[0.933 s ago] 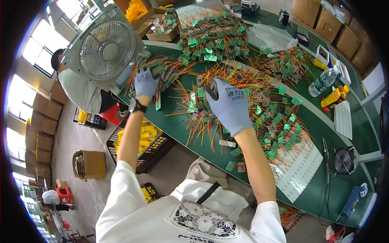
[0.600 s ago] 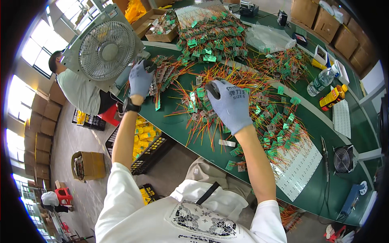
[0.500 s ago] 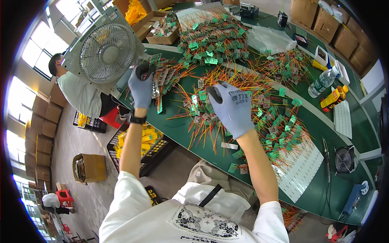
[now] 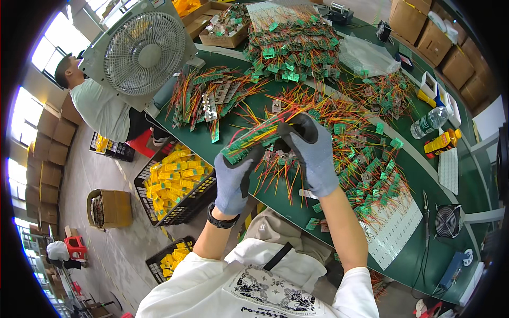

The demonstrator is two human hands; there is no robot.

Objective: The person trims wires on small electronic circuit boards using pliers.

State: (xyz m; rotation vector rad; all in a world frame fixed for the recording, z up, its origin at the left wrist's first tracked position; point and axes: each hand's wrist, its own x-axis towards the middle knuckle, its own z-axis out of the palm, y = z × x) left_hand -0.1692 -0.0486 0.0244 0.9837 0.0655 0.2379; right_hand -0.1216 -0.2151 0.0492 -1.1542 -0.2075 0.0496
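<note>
A bundle of wired green boards is held up in front of the body, over the near edge of the green worktop, tilted with its wire end higher and to the right. Its lower end is pinched by the gloved left hand, thumb against the boards. The gloved right hand is curled at the red and yellow wires; whether they are firmly gripped cannot be told.

Under and beyond the right hand, loose wired boards are spread, partly over a white perforated panel. A smaller pile of wired boards is placed to the left, well clear of both hands. A tall stack of wired boards is set at the back, with a clear plastic bag beside it.

On the right, a water bottle, a yellow-and-red bottle and a small black fan are seen. At left, a box fan is stood by the worktop; a co-worker is partly hidden behind it. Yellow items are heaped in a black crate below.
</note>
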